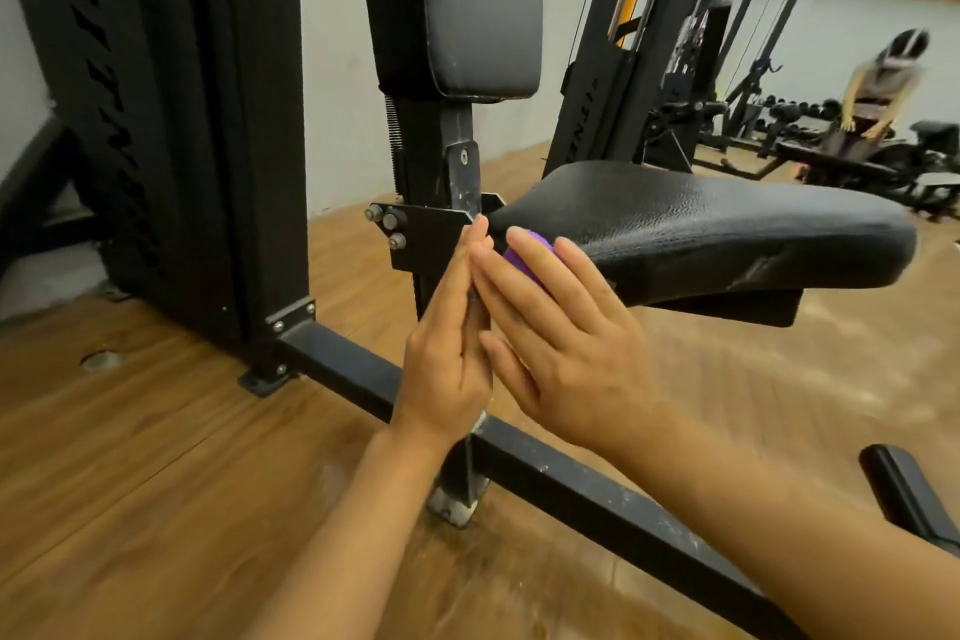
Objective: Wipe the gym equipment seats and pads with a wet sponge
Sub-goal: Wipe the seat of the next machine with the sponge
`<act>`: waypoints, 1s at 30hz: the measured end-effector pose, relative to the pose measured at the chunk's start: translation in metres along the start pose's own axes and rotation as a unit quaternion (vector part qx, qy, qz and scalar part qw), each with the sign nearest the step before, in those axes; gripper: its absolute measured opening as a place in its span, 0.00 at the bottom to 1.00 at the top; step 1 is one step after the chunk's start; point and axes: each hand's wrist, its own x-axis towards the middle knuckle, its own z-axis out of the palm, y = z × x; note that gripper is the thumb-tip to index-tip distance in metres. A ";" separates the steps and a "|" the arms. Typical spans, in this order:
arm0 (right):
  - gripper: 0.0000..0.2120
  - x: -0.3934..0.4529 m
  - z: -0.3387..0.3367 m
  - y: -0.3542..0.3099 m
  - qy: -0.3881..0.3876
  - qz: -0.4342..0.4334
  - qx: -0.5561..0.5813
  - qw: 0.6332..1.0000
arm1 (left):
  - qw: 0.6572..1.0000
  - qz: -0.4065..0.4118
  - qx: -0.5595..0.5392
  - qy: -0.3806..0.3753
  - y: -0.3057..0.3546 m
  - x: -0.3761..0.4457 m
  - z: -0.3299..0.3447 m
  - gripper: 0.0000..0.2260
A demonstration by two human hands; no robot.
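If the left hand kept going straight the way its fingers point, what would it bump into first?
Probably the black metal bracket on the seat post. The left hand points up and away with straight fingers, and its fingertips already sit at the bracket's edge, though depth is hard to judge.

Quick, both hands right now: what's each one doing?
Left hand: fingers straight, resting against the upright post, holding nothing.
Right hand: fingers straight, pressing the purple sponge onto the seat.
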 end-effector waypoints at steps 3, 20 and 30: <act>0.19 0.012 0.010 -0.007 -0.001 0.073 0.083 0.994 | 0.998 -0.032 -0.040 0.046 -0.001 -0.002 0.008 0.26; 0.21 -0.008 -0.009 0.022 -0.007 -0.015 0.028 0.999 | 0.997 0.028 0.013 0.068 -0.006 0.000 0.013 0.21; 0.21 0.001 -0.010 0.027 0.006 -0.082 0.016 0.997 | 0.997 0.030 0.041 0.066 -0.008 0.001 0.016 0.21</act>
